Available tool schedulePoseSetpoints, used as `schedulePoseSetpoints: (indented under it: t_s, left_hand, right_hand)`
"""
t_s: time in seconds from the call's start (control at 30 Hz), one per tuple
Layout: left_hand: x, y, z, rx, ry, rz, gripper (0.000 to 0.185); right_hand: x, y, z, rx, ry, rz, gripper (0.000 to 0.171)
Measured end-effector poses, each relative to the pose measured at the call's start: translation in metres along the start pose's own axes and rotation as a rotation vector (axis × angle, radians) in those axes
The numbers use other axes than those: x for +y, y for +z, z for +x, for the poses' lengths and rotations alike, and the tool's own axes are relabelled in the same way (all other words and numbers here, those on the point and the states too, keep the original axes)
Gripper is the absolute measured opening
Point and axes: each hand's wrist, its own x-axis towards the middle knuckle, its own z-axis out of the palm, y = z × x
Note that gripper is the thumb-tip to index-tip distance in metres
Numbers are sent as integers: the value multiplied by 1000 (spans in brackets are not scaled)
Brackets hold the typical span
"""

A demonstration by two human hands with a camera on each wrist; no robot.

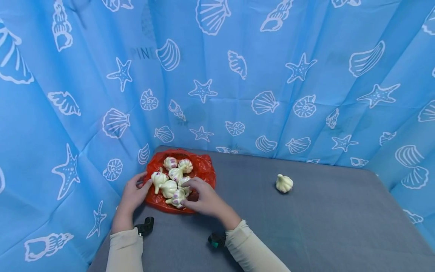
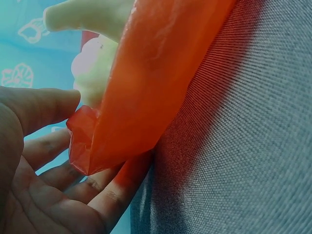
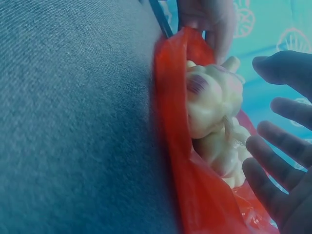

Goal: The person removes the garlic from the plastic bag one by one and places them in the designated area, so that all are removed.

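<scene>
A red plastic bag [image 1: 208, 170] lies with its mouth spread, holding several garlic bulbs [image 1: 168, 189] with purple marks. At the bag's left rim is my left hand [image 1: 133, 193], thumb on the inner side and fingers outside, pinching the plastic; the left wrist view shows the red edge [image 2: 84, 141] between them. My right hand [image 1: 207, 198] hovers over the bag's right side, close to the nearest bulbs. Its fingers [image 3: 278, 141] are spread beside a garlic bulb [image 3: 214, 97] in the right wrist view, with nothing between them.
One more garlic bulb [image 1: 284, 184] sits alone on the grey cloth-covered table [image 1: 326, 215], right of the bag. A blue curtain [image 1: 217, 87] with white shell prints encloses the back and sides; the bag lies near its left corner.
</scene>
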Motion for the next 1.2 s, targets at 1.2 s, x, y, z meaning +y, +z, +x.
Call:
schedulePoseSetpoints:
  t_s: [1.2]
  left_hand:
    - [-1,-1,0,-13,-1,21,67]
  right_hand:
    - [-2,16,4,-48,24,-209,37]
